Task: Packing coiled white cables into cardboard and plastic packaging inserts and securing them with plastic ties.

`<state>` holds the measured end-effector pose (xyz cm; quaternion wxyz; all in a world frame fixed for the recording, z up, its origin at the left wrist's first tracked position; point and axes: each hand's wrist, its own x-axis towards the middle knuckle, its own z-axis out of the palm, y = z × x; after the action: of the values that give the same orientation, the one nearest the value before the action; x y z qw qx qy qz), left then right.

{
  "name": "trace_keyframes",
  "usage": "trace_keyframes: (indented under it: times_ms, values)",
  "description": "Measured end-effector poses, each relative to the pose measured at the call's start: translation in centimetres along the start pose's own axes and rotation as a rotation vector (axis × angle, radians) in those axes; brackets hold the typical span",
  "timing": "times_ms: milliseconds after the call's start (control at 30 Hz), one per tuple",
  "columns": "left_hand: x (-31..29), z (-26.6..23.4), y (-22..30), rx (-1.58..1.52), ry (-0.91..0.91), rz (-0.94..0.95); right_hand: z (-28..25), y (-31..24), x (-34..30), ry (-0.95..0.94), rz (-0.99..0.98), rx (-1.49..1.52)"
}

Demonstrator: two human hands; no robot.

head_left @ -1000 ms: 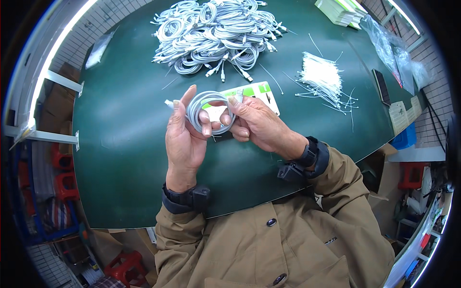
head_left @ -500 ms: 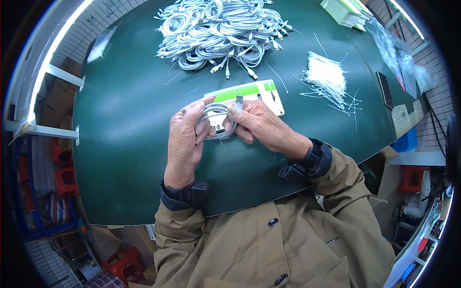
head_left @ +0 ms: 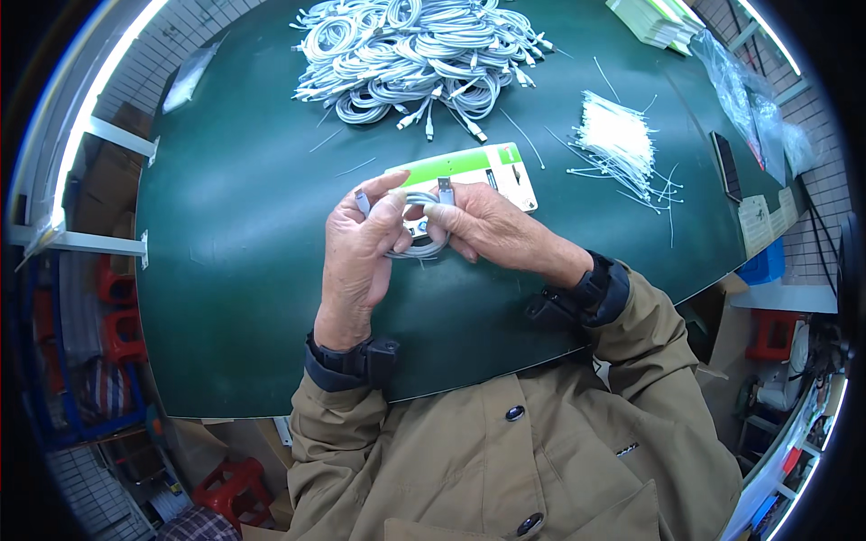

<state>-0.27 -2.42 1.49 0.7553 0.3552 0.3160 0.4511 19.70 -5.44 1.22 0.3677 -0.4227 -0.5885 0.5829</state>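
Observation:
A coiled grey-white USB cable [head_left: 420, 252] is held between my two hands above the green table. My left hand [head_left: 359, 236] pinches the left side of the coil, with one connector standing up by its thumb and index finger. On the coil's right side, my right hand [head_left: 492, 225] grips the loops, and a metal USB plug [head_left: 445, 185] sticks up beside its thumb. Under the hands lies a green and white card package [head_left: 451, 164], partly covered by them.
A large heap of coiled cables [head_left: 415, 59] lies at the far side of the green table [head_left: 244, 270]. White cable ties [head_left: 616, 135] are piled at right, with a few strays around. Farther right are a phone [head_left: 725, 167], clear plastic bags [head_left: 735, 95] and stacked card packages [head_left: 654, 22].
The connector at my left hand now stands up into view between thumb and index finger. Both hands still hold the coil in nearly the same place.

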Motion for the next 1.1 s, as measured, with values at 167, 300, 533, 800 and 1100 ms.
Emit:
trace_keyframes:
  times_ms: [167,300,533,800,1100]
  values:
    - [0.0,0.3,-0.4,0.146,-0.035,0.056,-0.5,0.5,-0.1,0.019,-0.002,0.023]
    - [0.0,-0.1,-0.2,0.261,-0.075,-0.023,-0.7,0.2,-0.5,-0.092,0.027,-0.079]
    - [-0.2,0.9,0.5,0.489,-0.118,-0.094,-1.7,-1.2,-1.5,-0.167,0.078,-0.055]
    - [0.1,0.4,0.3,0.429,-0.109,-0.097,-2.3,-0.2,-1.4,-0.22,0.117,0.197]
    - [0.8,-0.5,-0.6,-0.041,-0.083,-0.062,-1.8,1.5,-0.6,-0.087,0.141,0.789]
